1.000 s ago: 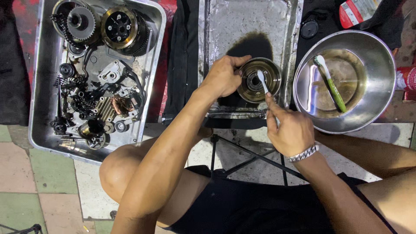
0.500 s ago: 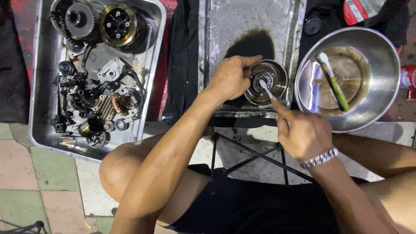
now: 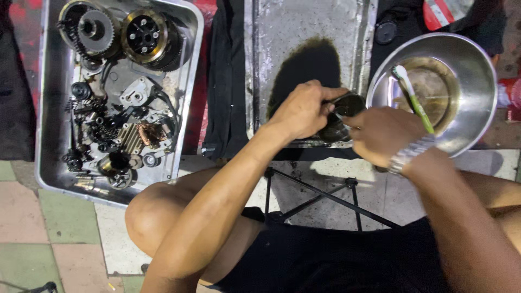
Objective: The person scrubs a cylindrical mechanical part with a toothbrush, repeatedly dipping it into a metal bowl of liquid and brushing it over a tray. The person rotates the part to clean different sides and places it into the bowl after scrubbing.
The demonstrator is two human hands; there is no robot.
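Far left of the middle tray (image 3: pixel 260 70) lies a shallow metal pan (image 3: pixel 46 108), dull grey, crowded with greasy engine parts: two toothed round gears (image 3: pixel 116 32) at its top, small springs and a ribbed block lower down. A black cloth (image 3: pixel 225 76) hangs between that pan and the middle tray, whose scuffed steel floor carries a dark oily stain. At the tray's near edge the left hand (image 3: pixel 301 111) has its grip closed round the rim of a round metal drum (image 3: pixel 342 116), fingers curled over the top. The right hand (image 3: pixel 382 133), wearing a steel bracelet, presses against the drum's other side; whether its grip holds anything cannot be told. Right of the tray sits a shiny steel bowl (image 3: pixel 477 103) of brownish liquid with a green-handled toothbrush (image 3: pixel 413 97) leaning inside.
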